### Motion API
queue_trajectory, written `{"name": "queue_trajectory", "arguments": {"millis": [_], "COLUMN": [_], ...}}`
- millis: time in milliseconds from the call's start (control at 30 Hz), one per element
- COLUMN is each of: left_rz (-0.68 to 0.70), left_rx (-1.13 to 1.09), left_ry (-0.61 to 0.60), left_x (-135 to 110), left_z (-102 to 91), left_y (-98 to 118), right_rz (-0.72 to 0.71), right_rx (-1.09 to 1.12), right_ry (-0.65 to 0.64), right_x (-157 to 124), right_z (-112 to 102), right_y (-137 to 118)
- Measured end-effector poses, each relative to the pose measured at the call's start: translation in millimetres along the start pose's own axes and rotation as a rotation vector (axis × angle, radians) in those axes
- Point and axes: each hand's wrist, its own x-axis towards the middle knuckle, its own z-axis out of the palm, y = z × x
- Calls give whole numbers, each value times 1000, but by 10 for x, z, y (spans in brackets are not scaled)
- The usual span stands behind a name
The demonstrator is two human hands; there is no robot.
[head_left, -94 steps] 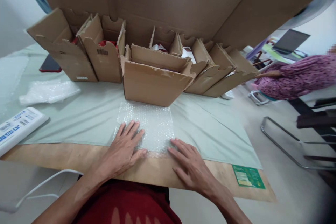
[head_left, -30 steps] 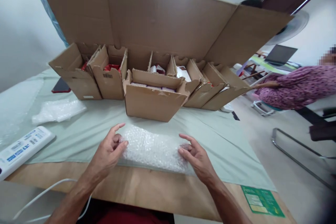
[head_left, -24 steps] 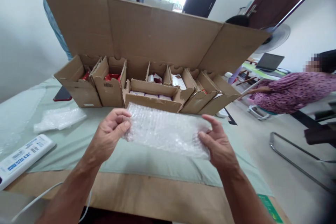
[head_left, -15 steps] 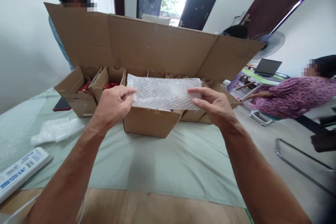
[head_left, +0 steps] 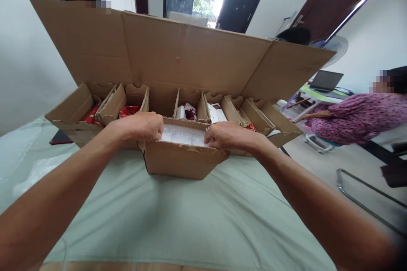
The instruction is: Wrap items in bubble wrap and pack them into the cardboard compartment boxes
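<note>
Since the bubble wrap (head_left: 182, 134) sits inside the front cardboard box (head_left: 176, 161) in the head view, looks like the tucking-in step. The left hand (head_left: 144, 126) and right hand (head_left: 226, 134) curl at its ends, can't tell if pinching; next probably calls for even pressing.

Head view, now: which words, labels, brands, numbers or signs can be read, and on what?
No text can be read.
Glossy red packets: any print is too small.
White flat packet with dark patch: marks too small.
Brown rectangular cardboard box at front: no lettering visible.
</note>
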Motion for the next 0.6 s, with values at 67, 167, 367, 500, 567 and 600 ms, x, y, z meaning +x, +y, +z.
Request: {"name": "queue_trajectory", "arguments": {"millis": [67, 167, 367, 500, 567, 600], "left_rz": [10, 2, -4, -25, -34, -38], "left_rx": [-12, 14, 134, 167, 157, 144], "left_ry": [-87, -131, -101, -101, -89, -83], "left_x": [82, 155, 172, 147, 144, 147], "left_z": [-12, -1, -14, -15, -1, 9], "left_y": [-12, 10, 138, 148, 142, 140], "right_rz": [6, 5, -21, -9, 8, 16], "right_rx": [-85, -142, -221, -229, -217, -222], "right_ry": [-188, -290, -479, -541, -528, -519], "right_x": [109, 224, 328, 311, 289, 280], "right_z": [-13, -5, -15, -103, -127, -127], "right_y": [-57, -117, -70, -45, -67, -89]}}
